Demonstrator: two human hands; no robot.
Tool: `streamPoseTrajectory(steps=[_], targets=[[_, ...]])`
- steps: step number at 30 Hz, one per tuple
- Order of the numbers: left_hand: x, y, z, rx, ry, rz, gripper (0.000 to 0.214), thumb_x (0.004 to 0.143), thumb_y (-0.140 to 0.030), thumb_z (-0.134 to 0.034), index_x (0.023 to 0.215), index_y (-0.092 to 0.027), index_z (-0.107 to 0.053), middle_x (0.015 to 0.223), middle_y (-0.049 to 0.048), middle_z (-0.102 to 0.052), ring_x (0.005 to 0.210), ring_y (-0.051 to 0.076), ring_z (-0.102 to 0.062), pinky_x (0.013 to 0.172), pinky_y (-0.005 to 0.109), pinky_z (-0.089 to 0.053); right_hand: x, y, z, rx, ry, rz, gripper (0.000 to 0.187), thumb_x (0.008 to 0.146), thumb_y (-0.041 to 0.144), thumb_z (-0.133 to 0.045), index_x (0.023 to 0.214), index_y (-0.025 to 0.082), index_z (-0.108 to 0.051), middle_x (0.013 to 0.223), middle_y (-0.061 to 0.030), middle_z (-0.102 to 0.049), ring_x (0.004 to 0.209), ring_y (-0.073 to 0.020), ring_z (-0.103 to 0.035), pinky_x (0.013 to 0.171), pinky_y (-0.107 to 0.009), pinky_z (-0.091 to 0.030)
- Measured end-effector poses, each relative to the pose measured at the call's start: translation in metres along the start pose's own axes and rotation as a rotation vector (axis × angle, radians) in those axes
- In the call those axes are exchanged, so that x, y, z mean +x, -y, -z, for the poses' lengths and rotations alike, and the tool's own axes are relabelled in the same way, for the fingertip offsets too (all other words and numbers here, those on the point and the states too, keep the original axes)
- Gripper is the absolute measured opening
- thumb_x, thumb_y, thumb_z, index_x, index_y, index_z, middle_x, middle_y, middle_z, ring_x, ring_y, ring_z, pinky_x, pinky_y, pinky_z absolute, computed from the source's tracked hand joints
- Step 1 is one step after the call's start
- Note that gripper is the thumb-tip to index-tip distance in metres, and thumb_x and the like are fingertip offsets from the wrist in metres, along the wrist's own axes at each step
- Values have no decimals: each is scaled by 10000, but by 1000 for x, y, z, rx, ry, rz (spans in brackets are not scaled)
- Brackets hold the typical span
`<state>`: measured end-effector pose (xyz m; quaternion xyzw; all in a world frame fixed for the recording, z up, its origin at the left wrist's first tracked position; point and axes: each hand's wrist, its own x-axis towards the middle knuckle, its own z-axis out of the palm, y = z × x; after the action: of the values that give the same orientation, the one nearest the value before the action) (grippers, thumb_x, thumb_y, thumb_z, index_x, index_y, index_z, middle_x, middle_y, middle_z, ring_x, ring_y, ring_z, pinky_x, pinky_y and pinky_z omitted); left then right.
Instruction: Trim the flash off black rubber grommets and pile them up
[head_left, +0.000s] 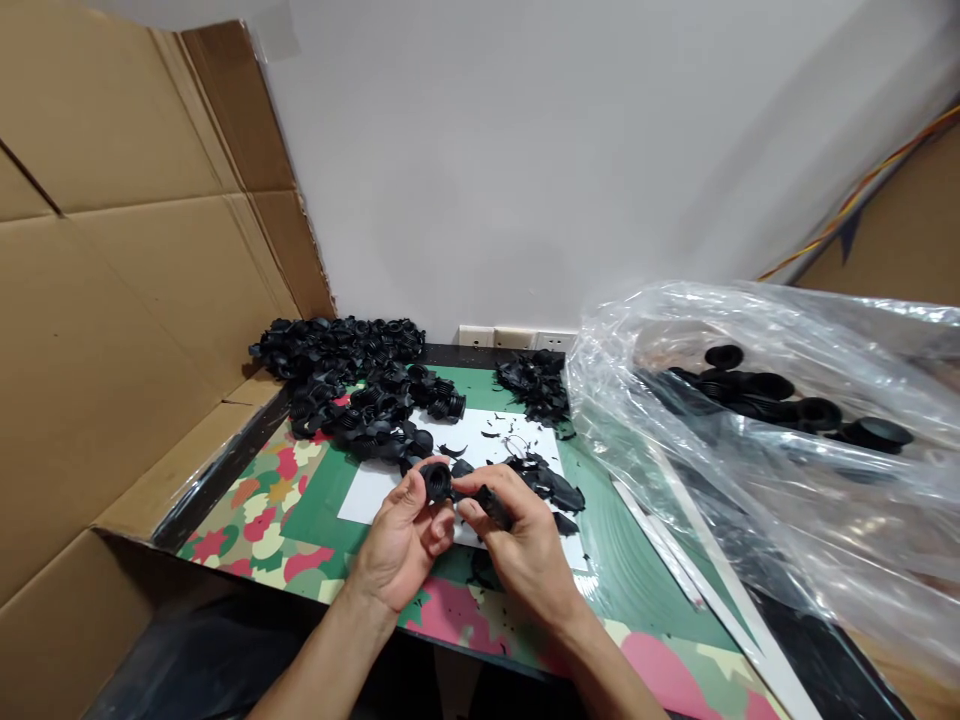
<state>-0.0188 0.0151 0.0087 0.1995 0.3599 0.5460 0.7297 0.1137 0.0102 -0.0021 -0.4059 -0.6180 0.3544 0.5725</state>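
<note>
Between the fingers and thumb of my left hand [405,545] is a ribbed black rubber boot [437,482], its round opening turned up towards me. My right hand [525,540] is closed round a short dark handle-like object [493,507]; its exact kind is hard to make out. The right fingertips reach the edge of the rubber boot. Under both hands lies a white sheet [360,495] scattered with black rubber scraps [544,480]. Behind the left hand, a large heap of ribbed black rubber parts [337,350] spreads across the table's left back.
A tall cardboard wall [150,280] borders the left side. On the right, a clear plastic bag [750,470] holds several black rubber parts [780,400]. White strips [720,560] lie beside it. More scraps [532,385] are piled near the wall sockets [517,338].
</note>
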Motion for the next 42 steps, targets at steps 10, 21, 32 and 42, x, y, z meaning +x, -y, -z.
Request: streamPoseTrajectory(steps=[10,21,32,42], targets=[[1,1,-2,56,-80,27,478,563,-264,-869,969,-135,-650,663,8,-614,494,86,-571,382,136,-419,0,-5,-8,-355,36,208,161,819,108,-419,739,201,-523,772,-39,-552,640,-146,-548,566,-245,-448],[-9,-4,1,112,0,-56,500,596,-388,-835,993,-120,-689,689,42,-644,437,61,-508,392,152,-335,12,-14,24,-526,-257,-76,54,768,255,-454,728,220,-466,596,-1,-540,511,-167,-489,501,-272,-381],[-2,1,9,58,6,2,477,642,-460,-783,999,-160,-679,764,60,-677,445,88,-526,386,165,-286,28,-22,51,-499,-231,-27,261,821,352,-487,945,172,-628,943,-109,-674,881,-254,-617,773,-376,-464],[0,2,10,124,35,-34,525,667,-493,-754,1071,-168,-666,720,47,-634,440,81,-499,395,179,-229,16,-5,40,-369,-155,-112,272,828,421,-501,790,182,-624,743,-51,-641,672,-195,-572,616,-294,-436]])
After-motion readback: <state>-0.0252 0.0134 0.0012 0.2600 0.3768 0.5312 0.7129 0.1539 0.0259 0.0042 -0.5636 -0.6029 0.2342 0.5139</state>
